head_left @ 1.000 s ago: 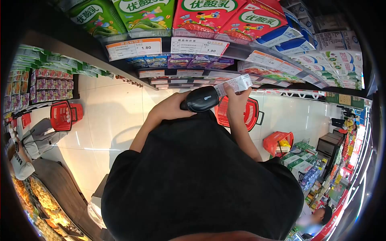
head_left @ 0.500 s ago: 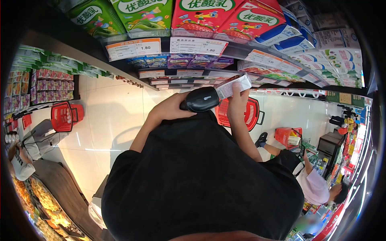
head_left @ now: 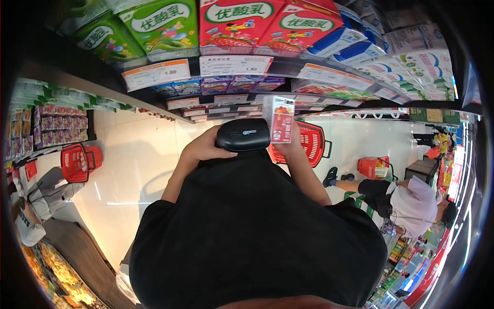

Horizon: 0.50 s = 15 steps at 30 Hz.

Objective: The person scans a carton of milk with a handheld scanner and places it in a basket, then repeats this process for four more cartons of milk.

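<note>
My left hand (head_left: pixel 202 147) is closed around a black handheld barcode scanner (head_left: pixel 243 135), its rounded top turned up towards me. Right beside the scanner's front end, a small red and white drink carton (head_left: pixel 282 121) stands upright in my right hand (head_left: pixel 289 148). The carton's printed red face is turned towards me, and most of the fingers of my right hand are hidden behind it. Beyond my right hand a red shopping basket (head_left: pixel 315 145) is on the floor, partly covered by my hand and forearm.
Ahead rises a shelf with green drink cartons (head_left: pixel 163 26), red drink cartons (head_left: pixel 237 26) and price tags (head_left: pixel 235 66) along its edge. Another red basket (head_left: pixel 75 162) stands at the left near a person (head_left: pixel 31 219). To the right, a person in a light shirt (head_left: pixel 414 208) is near a red basket (head_left: pixel 373 168).
My right hand has turned the carton from a slanted position to upright, its red face now showing. The scanner has shifted slightly left in view. The person at right has moved.
</note>
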Motion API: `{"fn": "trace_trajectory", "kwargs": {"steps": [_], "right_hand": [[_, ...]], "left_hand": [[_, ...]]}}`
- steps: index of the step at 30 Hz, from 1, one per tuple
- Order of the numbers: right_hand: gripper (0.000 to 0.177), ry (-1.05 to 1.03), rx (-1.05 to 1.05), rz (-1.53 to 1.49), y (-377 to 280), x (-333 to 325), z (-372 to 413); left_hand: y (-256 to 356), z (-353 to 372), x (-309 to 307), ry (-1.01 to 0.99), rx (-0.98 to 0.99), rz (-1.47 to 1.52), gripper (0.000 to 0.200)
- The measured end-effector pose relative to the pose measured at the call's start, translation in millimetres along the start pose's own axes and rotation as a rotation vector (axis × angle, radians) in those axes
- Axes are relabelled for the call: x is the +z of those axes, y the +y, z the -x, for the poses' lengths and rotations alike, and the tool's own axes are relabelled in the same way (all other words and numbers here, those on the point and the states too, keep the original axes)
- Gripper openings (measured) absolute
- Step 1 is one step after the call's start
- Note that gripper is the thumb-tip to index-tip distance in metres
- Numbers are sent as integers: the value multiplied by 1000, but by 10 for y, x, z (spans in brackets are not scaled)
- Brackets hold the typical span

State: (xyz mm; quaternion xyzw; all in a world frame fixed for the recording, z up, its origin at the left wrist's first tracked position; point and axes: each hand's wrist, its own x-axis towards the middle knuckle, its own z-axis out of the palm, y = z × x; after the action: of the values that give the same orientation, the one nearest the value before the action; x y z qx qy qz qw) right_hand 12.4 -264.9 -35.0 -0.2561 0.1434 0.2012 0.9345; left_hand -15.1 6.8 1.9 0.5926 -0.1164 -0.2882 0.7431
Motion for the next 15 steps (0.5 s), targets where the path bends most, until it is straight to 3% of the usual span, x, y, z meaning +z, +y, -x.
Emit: {"fn": "trace_trajectory", "kwargs": {"steps": [2,4,5,6,8,10,13,15], "right_hand": [[68,140,23,34,87,207,-2],[79,-62,68,66,126,325,58],[65,-85,53,140,147,411,92],[65,-80,39,141,125,370,80],[50,-33,67,863,148,218,-17],[45,33,83,826,220,224,-26],[58,84,-422,1167,352,304,76],[60,103,-376,1082,333,350,103]], "left_hand": [[-16,13,7,26,-54,58,78],[9,3,49,12,-44,89,78],[-11,-10,44,-14,-46,122,77],[-34,-14,29,-33,-50,151,77],[-88,-24,15,-48,6,144,76],[-29,-38,63,-13,-55,152,75],[80,-76,104,-55,80,13,74],[75,-60,91,-72,18,19,74]]}}
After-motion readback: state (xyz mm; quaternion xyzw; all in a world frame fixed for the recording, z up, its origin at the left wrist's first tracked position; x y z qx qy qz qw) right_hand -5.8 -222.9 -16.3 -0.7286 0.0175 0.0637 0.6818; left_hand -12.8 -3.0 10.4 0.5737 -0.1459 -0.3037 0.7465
